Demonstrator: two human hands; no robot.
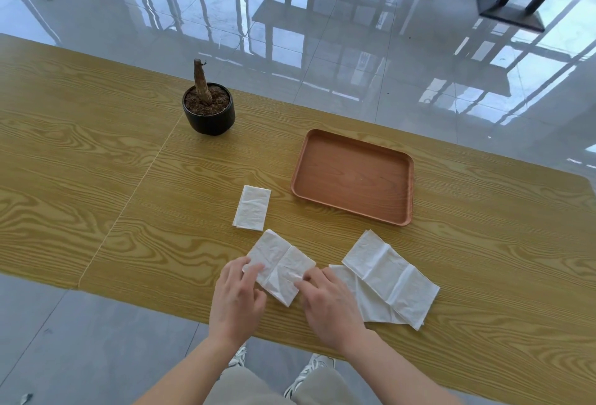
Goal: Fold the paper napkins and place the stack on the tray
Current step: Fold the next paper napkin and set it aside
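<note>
On the long yellow wood-grain table (96, 159), the black round plant pot (209, 111) sits by the far edge, the brown rectangular wooden tray (403, 211) right of it, the small folded white napkin (252, 208) between them, nearer the near edge

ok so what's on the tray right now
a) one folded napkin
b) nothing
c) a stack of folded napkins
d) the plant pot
b, the tray shows only its bare wooden surface; the folded napkin lies on the table to its left, the plant pot stands farther back on the table, and both hands, left hand and right hand, are on a napkin at the near edge.
</note>
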